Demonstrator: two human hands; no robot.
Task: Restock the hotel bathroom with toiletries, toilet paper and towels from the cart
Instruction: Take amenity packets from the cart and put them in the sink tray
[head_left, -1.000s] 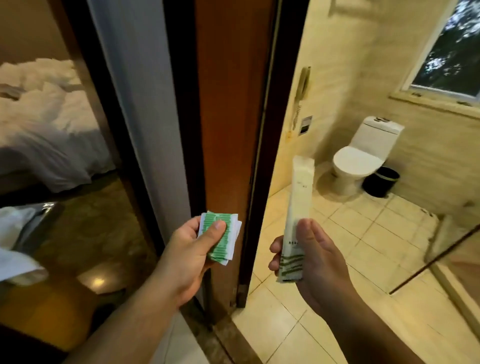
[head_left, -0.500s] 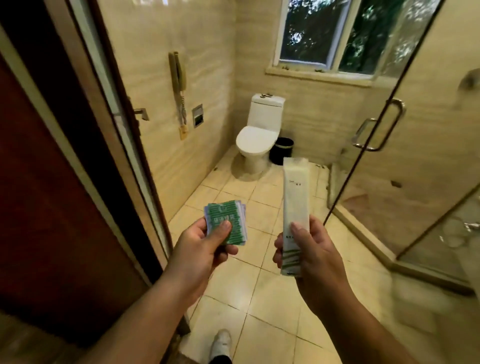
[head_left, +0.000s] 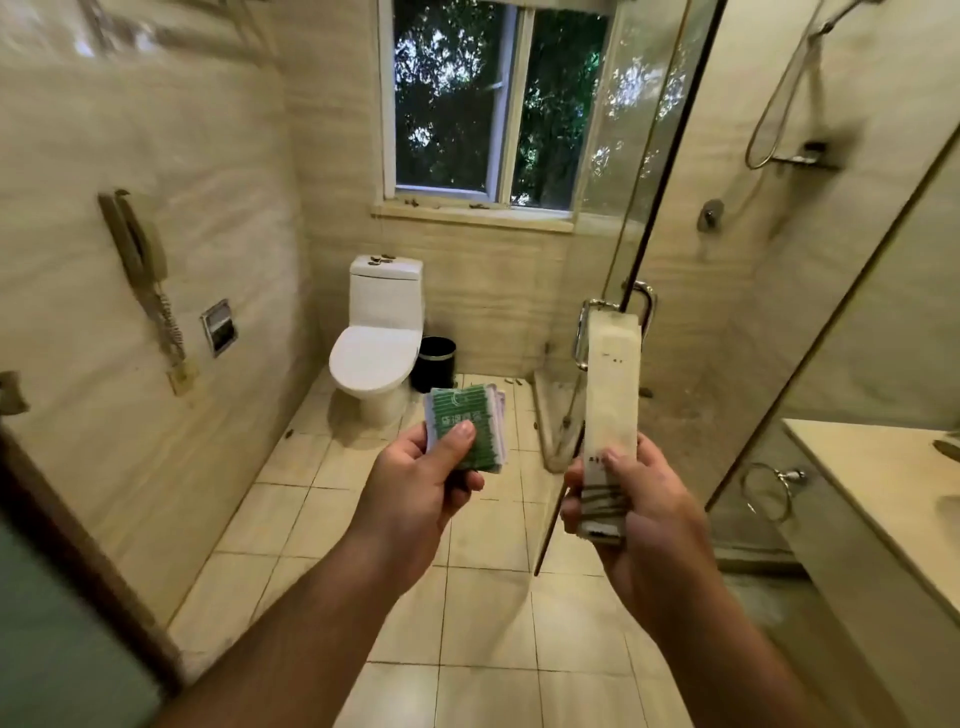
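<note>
Head view: left grip (head_left: 415, 499) pinches green sachets (head_left: 465, 423); right grip (head_left: 639, 512) clasps long packet (head_left: 613, 384), print blurred.

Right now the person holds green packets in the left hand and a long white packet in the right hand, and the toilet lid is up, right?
Not quite: the toilet lid is down, as the head view shows. The rest holds: the left hand pinches the stack of green packets, and the right hand grips the long white packet.
</note>
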